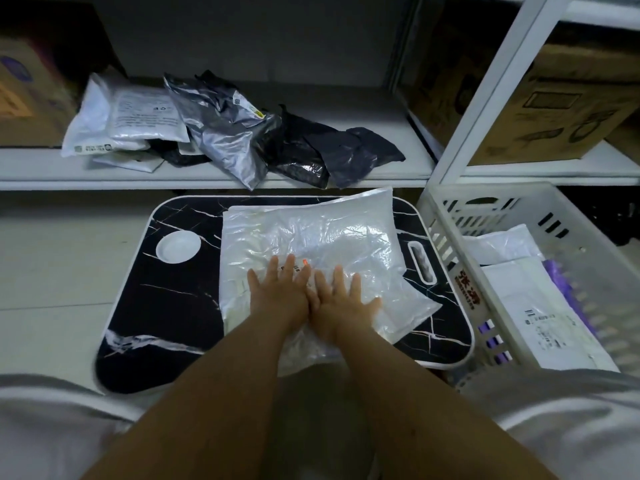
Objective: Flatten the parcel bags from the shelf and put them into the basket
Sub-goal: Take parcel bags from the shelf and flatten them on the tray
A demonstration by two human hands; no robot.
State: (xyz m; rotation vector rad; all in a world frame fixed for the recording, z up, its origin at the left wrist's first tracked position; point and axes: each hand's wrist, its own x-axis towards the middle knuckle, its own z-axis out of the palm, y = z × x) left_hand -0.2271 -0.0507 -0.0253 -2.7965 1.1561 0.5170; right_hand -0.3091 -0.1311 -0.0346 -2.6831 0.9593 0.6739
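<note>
A large white parcel bag [329, 237] lies spread on a black marble-patterned lap table [159, 306]. My left hand [280, 292] and my right hand [341, 299] press flat on its near part, side by side, fingers straight and spread. On the white shelf [41, 168] behind lie more parcel bags: white ones [114, 123] at the left, a crumpled silver one [221, 133] in the middle, dark ones [322, 150] to the right. A white slotted basket [450, 216] stands at the right and holds flat white bags [540, 306].
Cardboard boxes stand on the shelf at far left [24, 95] and behind the white upright post at right [554, 102]. The table has a round white recess [177, 246] and a handle slot [420, 266]. Pale floor lies left of the table.
</note>
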